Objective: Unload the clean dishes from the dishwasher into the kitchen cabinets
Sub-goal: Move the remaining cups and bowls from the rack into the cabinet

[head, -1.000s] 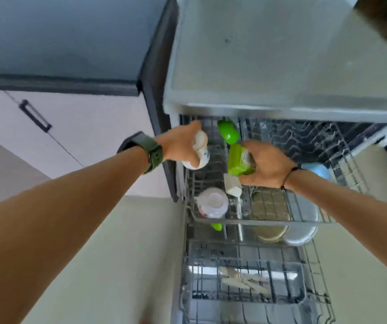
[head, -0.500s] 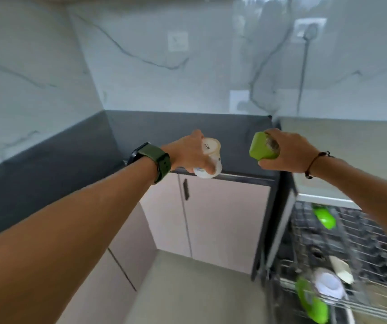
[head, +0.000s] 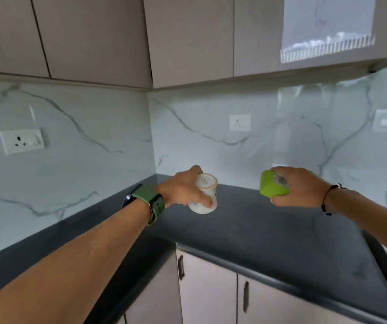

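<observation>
At frame centre, the left hand (head: 183, 188) wraps the inverted white plastic cup (head: 203, 194); the right hand (head: 297, 188) clutches the lime-green plastic cup (head: 272, 183), both above the dark counter (head: 269, 235), likely bound for the closed beige upper cabinets (head: 188, 36).

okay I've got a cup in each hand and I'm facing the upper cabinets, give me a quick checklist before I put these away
1. Left hand grips the white cup: ok.
2. Right hand grips the green cup: ok.
3. Upper cabinet doors open: not ok, all shut.
4. A free hand for a door: not ok, both full.
5. Bare countertop below to set a cup down: ok.
6. Cups dry: cannot tell.
</observation>
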Tool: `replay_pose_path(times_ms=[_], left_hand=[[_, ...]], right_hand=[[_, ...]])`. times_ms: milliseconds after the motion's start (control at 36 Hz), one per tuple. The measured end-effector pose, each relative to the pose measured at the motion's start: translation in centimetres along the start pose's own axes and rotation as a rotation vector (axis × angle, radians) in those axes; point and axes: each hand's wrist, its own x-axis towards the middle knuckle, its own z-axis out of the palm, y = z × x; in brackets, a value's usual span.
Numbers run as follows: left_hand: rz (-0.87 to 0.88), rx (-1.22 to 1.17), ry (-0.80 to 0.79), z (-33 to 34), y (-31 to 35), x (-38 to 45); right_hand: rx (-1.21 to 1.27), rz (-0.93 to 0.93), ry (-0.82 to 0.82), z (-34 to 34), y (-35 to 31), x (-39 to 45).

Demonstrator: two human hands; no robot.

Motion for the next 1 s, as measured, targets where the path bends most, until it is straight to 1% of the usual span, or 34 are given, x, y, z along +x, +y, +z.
replay_pose_path(times_ms=[83, 222, 306, 444, 639, 778, 917, 1000], left_hand=[[-0.016, -0.014, 0.05, -2.6, -1.6, 3.1], [-0.043, 0.011, 0.105, -6.7, -5.0, 8.2], [-0.055, -0.004, 0.126, -8.4, -7.5, 11.1], [-0.065, 0.019, 0.088, -10.2, -12.6, 16.5], [-0.042, -0.034, 0.046, -11.6, -19.7, 24.1], [-0.051, -0.066, -0.011, -9.6, -24.2, 28.0], [-0.09, -0.024, -0.137, -4.2, -29.2, 29.2], [-0.116, 0.043, -0.177, -0.8, -31.7, 29.0]], right_hand=[[0.042, -0.025, 0.012, 0.7, -0.6, 4.9], [0.002, -0.088, -0.053, 2.2, -2.4, 13.2], [0.034, -0.112, -0.057, 3.9, -3.7, 18.1], [0.0, -0.154, -0.101, 8.1, -6.4, 25.0], [-0.001, -0.122, -0.06, 12.6, -8.5, 33.3], [0.022, -0.098, -0.111, 17.3, -8.4, 36.3], [-0.02, -0.074, -0.249, 24.1, -7.7, 36.3], [-0.007, -0.056, -0.314, 28.6, -7.0, 35.4]])
